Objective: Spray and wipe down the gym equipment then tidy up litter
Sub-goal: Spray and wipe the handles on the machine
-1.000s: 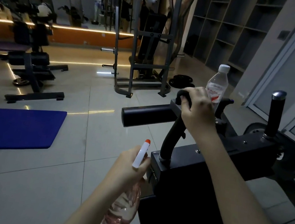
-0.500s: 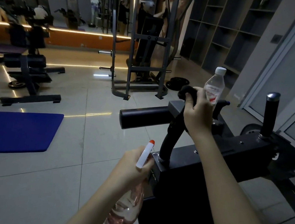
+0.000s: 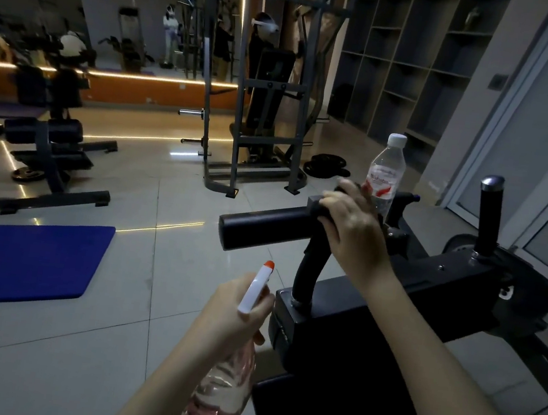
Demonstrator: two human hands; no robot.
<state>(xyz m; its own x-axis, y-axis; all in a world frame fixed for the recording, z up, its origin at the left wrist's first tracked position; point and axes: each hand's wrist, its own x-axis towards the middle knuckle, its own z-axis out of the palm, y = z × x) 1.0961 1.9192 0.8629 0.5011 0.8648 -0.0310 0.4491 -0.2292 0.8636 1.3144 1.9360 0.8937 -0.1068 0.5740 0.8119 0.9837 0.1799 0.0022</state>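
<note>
At the near end of the exercise machine (image 3: 446, 280), the right grip (image 3: 352, 230) is clenched over the inner end of the padded roller (image 3: 263, 230), where the curved post (image 3: 306, 273) rises to meet it; whether a cloth lies under the palm cannot be determined. The left grip (image 3: 236, 309) grasps the neck of the spray bottle (image 3: 222, 394), held off the machine's left edge above the tiled floor (image 3: 111, 342), nozzle tilted up and forward. Hazard: a water bottle (image 3: 385, 172) stands upright at the machine's far side, directly behind the right grip's knuckles and apparently close to them. A forward wiping stroke would likely topple it. Spray released from the present position would probably miss the roller and wet the floor, creating a slip risk. The roller extends left of the right grip, and the spray bottle is below it and nearer the person.
</note>
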